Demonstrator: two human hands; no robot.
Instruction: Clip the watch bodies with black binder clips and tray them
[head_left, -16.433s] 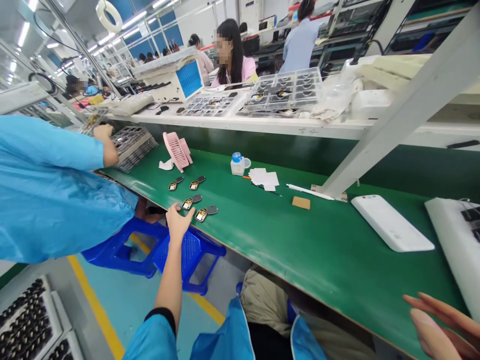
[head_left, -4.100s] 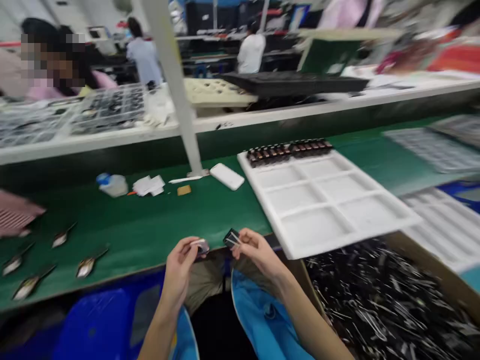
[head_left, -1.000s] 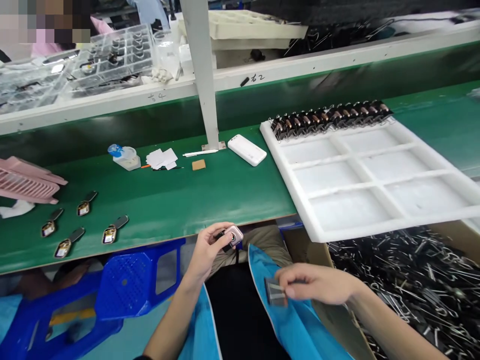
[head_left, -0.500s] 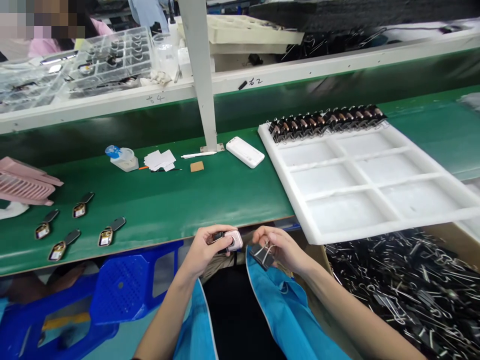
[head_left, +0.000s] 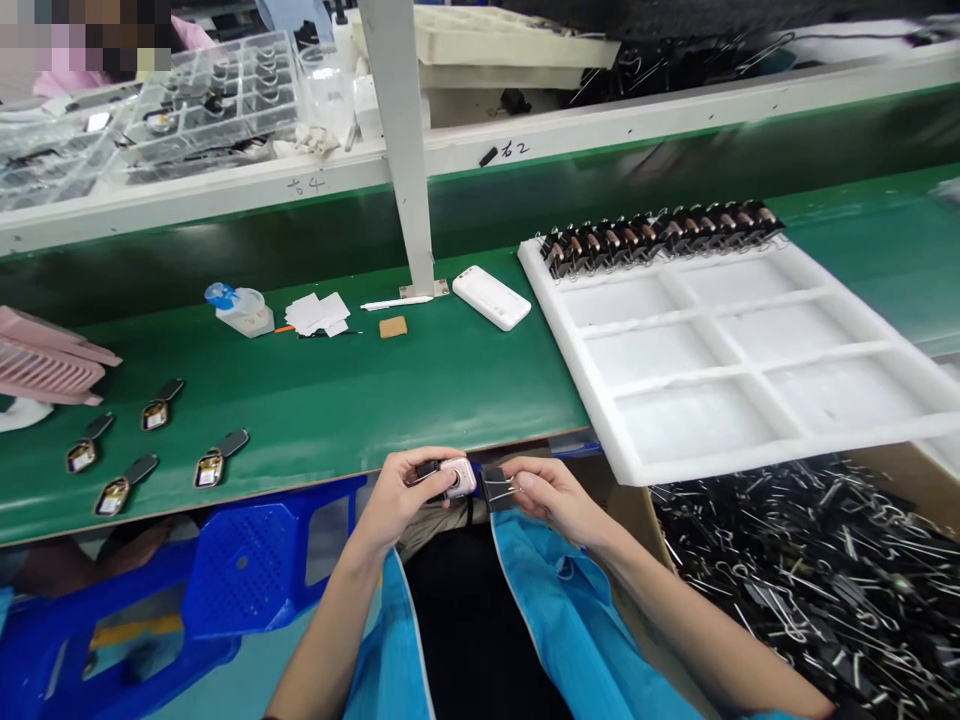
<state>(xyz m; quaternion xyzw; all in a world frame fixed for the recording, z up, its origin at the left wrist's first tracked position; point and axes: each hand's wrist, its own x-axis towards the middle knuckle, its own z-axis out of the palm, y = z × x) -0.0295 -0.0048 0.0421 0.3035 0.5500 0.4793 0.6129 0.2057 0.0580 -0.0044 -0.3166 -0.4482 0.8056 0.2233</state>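
Just off the table's front edge, my left hand (head_left: 401, 497) is closed around a small pinkish device with a watch-like case (head_left: 459, 477); a dark part of it shows by the fingers. My right hand (head_left: 555, 492) pinches a black binder clip (head_left: 498, 487) by its wire handles, its black body pointing at the case. Clip and case are close together; whether they touch I cannot tell. Below my right arm, a cardboard box (head_left: 885, 475) holds a heap of loose black binder clips (head_left: 810, 570).
A white foam tray (head_left: 626, 440) on the green table (head_left: 315, 400) carries a row of clipped pieces (head_left: 660, 240) along its back. Several opened watch-like devices (head_left: 210, 467) lie left. A white power bank (head_left: 491, 297), bottle (head_left: 244, 310) and blue stool (head_left: 244, 570) are also around.
My right hand has turned the binder clip from hanging downward to pointing left and brought it nearer the device. My left hand keeps its hold with little movement.
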